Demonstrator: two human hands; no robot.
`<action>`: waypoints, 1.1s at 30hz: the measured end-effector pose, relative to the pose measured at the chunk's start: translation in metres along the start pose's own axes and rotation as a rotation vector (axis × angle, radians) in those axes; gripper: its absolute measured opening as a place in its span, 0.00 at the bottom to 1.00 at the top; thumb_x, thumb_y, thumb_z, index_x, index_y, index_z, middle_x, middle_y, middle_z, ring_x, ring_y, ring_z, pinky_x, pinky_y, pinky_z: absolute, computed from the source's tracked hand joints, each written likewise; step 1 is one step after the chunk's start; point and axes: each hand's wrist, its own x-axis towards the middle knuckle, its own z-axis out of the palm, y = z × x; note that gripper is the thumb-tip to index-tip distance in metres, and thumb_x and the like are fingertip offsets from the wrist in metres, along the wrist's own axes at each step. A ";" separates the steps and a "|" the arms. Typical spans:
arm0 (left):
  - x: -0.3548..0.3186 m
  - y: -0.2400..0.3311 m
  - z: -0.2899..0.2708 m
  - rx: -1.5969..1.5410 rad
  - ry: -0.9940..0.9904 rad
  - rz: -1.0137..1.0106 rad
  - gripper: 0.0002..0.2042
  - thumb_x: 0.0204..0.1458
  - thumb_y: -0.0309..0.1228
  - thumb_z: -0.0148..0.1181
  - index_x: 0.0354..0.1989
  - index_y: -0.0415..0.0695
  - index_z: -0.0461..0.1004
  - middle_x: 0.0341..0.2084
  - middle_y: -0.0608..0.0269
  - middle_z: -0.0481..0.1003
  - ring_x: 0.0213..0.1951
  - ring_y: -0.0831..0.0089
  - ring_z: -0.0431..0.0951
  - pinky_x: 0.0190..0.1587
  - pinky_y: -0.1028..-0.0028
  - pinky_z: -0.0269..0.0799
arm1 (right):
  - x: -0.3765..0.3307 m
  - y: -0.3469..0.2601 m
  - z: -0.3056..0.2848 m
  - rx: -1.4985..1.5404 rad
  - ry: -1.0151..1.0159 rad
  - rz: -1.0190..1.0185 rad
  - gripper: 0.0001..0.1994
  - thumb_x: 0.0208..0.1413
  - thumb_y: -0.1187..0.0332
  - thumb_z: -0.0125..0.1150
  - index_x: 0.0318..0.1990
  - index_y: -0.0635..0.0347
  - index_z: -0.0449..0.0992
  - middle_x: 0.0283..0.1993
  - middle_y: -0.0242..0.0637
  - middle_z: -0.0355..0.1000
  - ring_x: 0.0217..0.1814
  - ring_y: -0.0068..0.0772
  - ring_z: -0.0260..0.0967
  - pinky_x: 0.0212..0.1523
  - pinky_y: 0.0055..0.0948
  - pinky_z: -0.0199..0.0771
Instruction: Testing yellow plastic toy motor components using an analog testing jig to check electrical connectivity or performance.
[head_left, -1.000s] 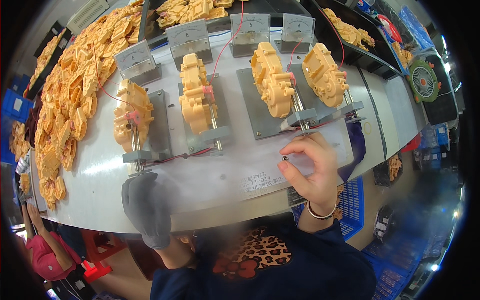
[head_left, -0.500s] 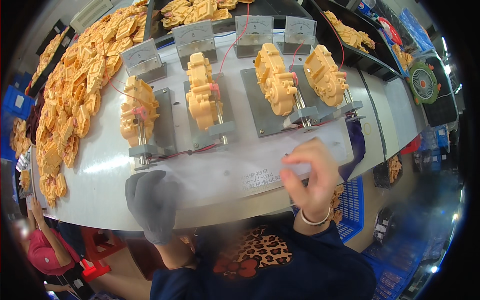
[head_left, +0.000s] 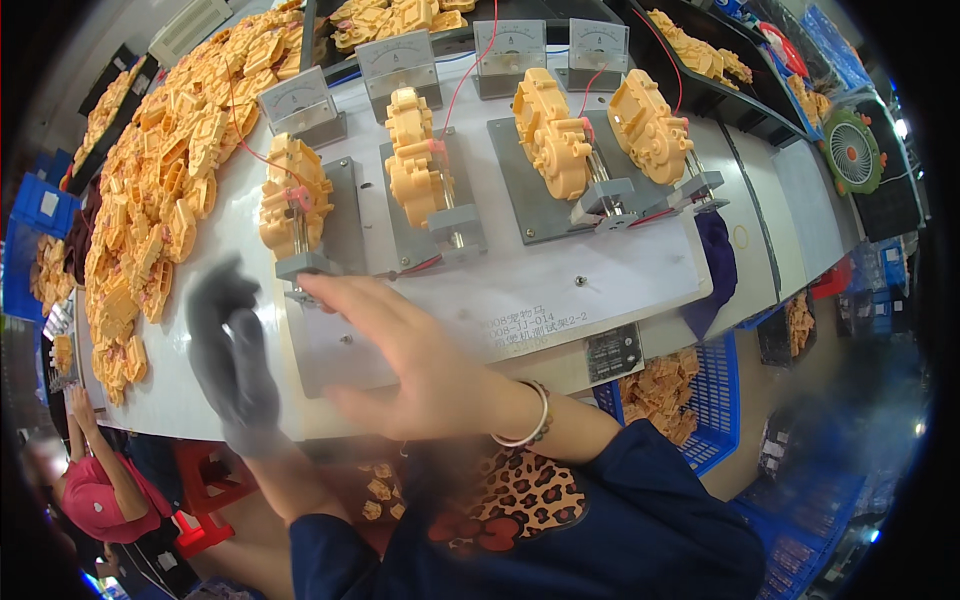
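Observation:
My left hand (head_left: pixel 235 350), in a grey glove, is over the table left of the leftmost test fixture. It is blurred, with fingers and thumb apart and nothing visible in it. My bare right hand (head_left: pixel 405 345) reaches across to the left, fingers stretched and thumb apart. Its fingertips are at the lower end of the leftmost fixture's grey clamp (head_left: pixel 300 264); whether they touch it I cannot tell. A yellow plastic gearbox housing (head_left: pixel 294 195) with a pink part sits in that fixture. Similar housings stand in the other fixtures, among them a gearbox housing (head_left: pixel 415 160) and a gearbox housing (head_left: pixel 553 135).
A large heap of yellow housings (head_left: pixel 150 210) lies on the left. Analogue meters (head_left: pixel 400 70) with red wires stand behind the fixtures. At the back are black trays (head_left: pixel 740 115) of parts. A blue basket (head_left: pixel 715 410) of housings is below the table's right front, and a green fan (head_left: pixel 852 155) at right.
My right hand has swung left from the middle front to the leftmost fixture. My left hand has moved left and away from that fixture's lower end. The view has shifted slightly.

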 end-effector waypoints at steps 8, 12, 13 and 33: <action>0.093 0.007 0.008 0.087 -0.274 -0.013 0.11 0.57 0.35 0.57 0.40 0.41 0.74 0.33 0.64 0.72 0.35 0.81 0.68 0.42 0.79 0.67 | -0.002 0.002 -0.006 0.031 -0.108 -0.074 0.32 0.38 0.79 0.57 0.58 0.65 0.65 0.50 0.49 0.68 0.49 0.48 0.69 0.51 0.37 0.72; 0.165 0.008 0.007 -0.147 -0.024 0.603 0.12 0.59 0.24 0.45 0.47 0.39 0.73 0.44 0.58 0.74 0.42 0.67 0.75 0.50 0.71 0.72 | -0.002 0.003 -0.009 0.042 -0.052 -0.019 0.34 0.38 0.78 0.56 0.60 0.66 0.62 0.52 0.49 0.67 0.50 0.48 0.68 0.52 0.37 0.71; 0.190 -0.003 0.013 -0.041 0.073 0.622 0.14 0.62 0.33 0.45 0.49 0.43 0.74 0.38 0.60 0.75 0.40 0.72 0.75 0.45 0.75 0.72 | -0.002 -0.002 -0.006 0.072 -0.061 0.017 0.34 0.39 0.78 0.57 0.61 0.66 0.62 0.53 0.49 0.67 0.51 0.49 0.68 0.53 0.37 0.70; -0.011 0.050 0.016 0.334 -0.073 0.520 0.10 0.35 0.15 0.54 0.29 0.36 0.75 0.23 0.57 0.73 0.27 0.62 0.71 0.32 0.70 0.67 | -0.030 -0.002 -0.075 -0.657 0.011 -0.100 0.07 0.45 0.76 0.64 0.33 0.60 0.73 0.33 0.38 0.69 0.38 0.43 0.67 0.39 0.37 0.69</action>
